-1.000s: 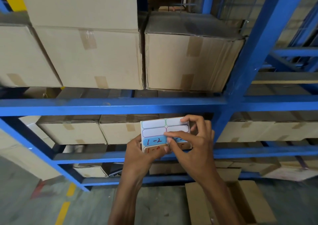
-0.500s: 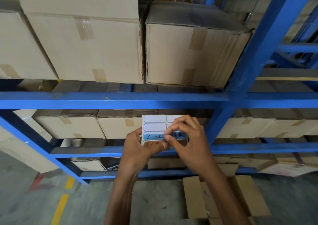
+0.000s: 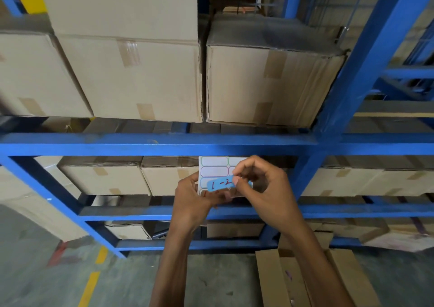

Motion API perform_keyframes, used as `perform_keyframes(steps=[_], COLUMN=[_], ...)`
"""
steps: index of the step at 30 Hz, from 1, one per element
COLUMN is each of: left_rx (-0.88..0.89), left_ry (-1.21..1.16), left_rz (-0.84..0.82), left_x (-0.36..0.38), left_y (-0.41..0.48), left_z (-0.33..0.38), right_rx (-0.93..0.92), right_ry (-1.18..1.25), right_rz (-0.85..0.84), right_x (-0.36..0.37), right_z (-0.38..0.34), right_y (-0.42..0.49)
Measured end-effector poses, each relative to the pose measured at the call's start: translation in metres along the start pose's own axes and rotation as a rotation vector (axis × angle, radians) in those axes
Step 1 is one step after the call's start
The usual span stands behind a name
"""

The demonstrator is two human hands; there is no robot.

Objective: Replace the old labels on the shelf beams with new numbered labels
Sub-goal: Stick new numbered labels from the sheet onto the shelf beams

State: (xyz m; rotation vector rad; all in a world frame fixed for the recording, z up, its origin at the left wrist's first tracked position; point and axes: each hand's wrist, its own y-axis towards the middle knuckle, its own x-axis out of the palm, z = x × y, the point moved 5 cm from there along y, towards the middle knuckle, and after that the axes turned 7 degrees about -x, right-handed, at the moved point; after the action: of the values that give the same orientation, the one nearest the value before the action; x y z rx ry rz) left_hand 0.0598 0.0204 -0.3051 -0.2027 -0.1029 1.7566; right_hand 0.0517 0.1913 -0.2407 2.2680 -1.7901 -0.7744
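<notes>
My left hand [image 3: 195, 196] grips a white sheet of sticker labels [image 3: 212, 168] by its lower left part, just below the blue shelf beam [image 3: 141, 143]. A blue label [image 3: 220, 183] marked "1-2" in red is lifted off the sheet, and my right hand [image 3: 260, 189] pinches its right end between thumb and forefinger. The label hangs tilted in front of the sheet. Blank outlined labels fill the sheet's upper rows; its lower rows are hidden by my fingers. I see no label on the visible stretch of beam.
Large taped cardboard boxes [image 3: 141, 76] stand on the shelf above the beam, smaller ones [image 3: 103, 177] below it. A blue upright [image 3: 366, 62] rises at the right. An open cardboard box [image 3: 293, 281] lies on the concrete floor by my right forearm. Yellow floor marks [image 3: 91, 285] run at lower left.
The blue "1-2" label has come off the sheet and now sits tilted in my right hand's pinch. Both hands have stayed just under the beam while the view drifted slightly.
</notes>
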Motion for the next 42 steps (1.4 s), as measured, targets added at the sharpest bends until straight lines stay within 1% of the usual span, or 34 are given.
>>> perform_keyframes(steps=[4,9,12,14,20,25,29,34,42], left_rx=[0.038,0.147,0.261,0.320,0.482,0.504,0.527,0.510,0.497], left_ry=[-0.037,-0.102,-0.126,-0.140,-0.160,-0.172,-0.131,-0.128,-0.150], left_rz=[-0.023,-0.025,-0.013,-0.003,0.048,0.049,0.061,0.094,0.083], left_x=[-0.005,-0.014,-0.024,-0.031,-0.052,-0.061,-0.064,-0.069,-0.069], left_y=[0.010,0.022,0.026,0.027,0.028,0.026,0.022,0.021,0.019], left_z=[0.034,0.112,0.165,0.195,0.270,0.290,0.295,0.297,0.292], right_rx=[-0.134,-0.345,-0.474,-0.517,-0.677,-0.733,-0.756,-0.716,-0.693], right_ry=[-0.029,-0.102,-0.154,-0.191,-0.322,-0.430,-0.466,-0.444,-0.519], right_rz=[0.034,0.127,0.181,0.195,0.324,0.382,0.424,0.458,0.527], right_x=[-0.010,-0.036,-0.055,-0.065,-0.082,-0.081,-0.081,-0.082,-0.095], right_z=[-0.029,-0.090,-0.135,-0.159,-0.223,-0.238,-0.240,-0.236,-0.229], right_y=[0.026,0.075,0.107,0.126,0.179,0.215,0.237,0.249,0.253])
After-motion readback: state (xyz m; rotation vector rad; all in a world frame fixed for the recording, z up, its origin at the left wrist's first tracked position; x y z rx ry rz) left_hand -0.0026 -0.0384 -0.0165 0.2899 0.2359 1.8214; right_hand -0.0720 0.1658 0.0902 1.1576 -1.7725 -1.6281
